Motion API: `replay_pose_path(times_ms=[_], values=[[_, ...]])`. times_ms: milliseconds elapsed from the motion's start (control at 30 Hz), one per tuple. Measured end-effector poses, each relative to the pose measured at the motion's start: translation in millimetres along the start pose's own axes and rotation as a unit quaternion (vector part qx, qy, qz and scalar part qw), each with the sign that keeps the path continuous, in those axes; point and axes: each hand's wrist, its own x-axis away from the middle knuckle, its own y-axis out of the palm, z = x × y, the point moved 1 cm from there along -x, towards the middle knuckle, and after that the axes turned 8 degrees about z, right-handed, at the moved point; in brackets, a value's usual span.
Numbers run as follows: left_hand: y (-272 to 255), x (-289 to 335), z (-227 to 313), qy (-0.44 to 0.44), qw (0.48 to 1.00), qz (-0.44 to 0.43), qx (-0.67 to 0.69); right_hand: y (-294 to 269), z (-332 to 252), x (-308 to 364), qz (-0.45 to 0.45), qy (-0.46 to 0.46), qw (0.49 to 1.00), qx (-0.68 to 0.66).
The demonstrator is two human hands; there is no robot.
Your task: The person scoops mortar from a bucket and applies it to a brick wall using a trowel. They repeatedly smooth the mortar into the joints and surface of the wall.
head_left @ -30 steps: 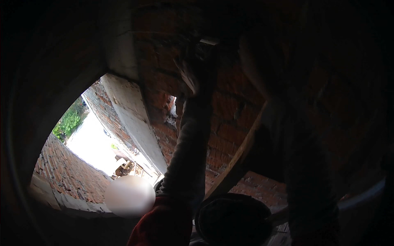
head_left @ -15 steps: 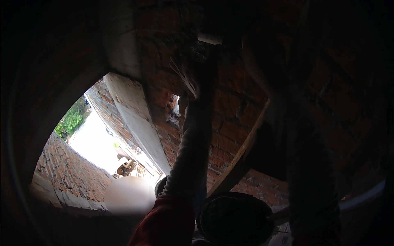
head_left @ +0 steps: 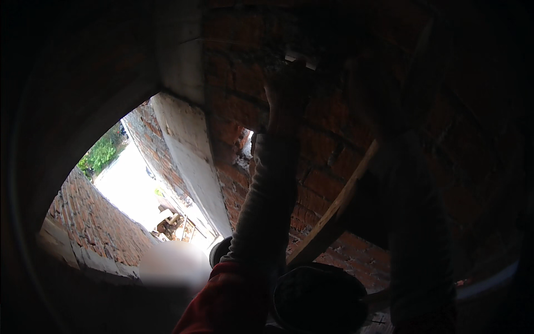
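Note:
Deep shadow covers both hands. My left hand [head_left: 285, 92] is raised against the brick wall [head_left: 320, 183], its outline compact, with the fingers seemingly curled. Just above it is a small pale strip [head_left: 300, 61]; whether the hand touches it or grips something dark, I cannot tell. My left arm wears a grey knitted cuff over a red sleeve. My right hand [head_left: 381, 106] is also up near the wall, farther right, almost lost in the dark. Its fingers and anything in them are hidden.
A wooden beam [head_left: 334, 214] slants between my arms. Below it sits a dark rounded thing [head_left: 320, 298]. A small hole [head_left: 247, 143] in the bricks lets light in. At left, an opening beside a pale concrete post [head_left: 186, 147] shows bright ground, rubble [head_left: 173, 222] and greenery [head_left: 103, 150].
The view has shifted slightly, so the wall sits a little farther right. My left hand's lit, splayed-looking edge is gone, and the hand looks more compact near the pale strip.

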Motion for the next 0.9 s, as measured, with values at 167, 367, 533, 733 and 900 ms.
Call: replay_pose_path(times_ms=[167,367,533,733,900], values=[[-38,-65,-102,0.056,0.950,0.072,-0.300,5,-6,2,0.126,-0.324,0.900,0.262],[-67,-6,-36,-0.010,0.954,0.292,0.064,15,-6,5,0.156,-0.363,0.869,0.298],[-68,31,49,-0.070,0.976,0.196,0.061,9,-25,21,0.112,-0.338,0.880,0.315],[-67,28,75,-0.018,0.964,0.235,0.122,10,-17,19,0.028,-0.252,0.918,0.303],[-67,28,70,0.034,0.968,0.223,0.110,24,2,15,0.106,-0.369,0.878,0.285]])
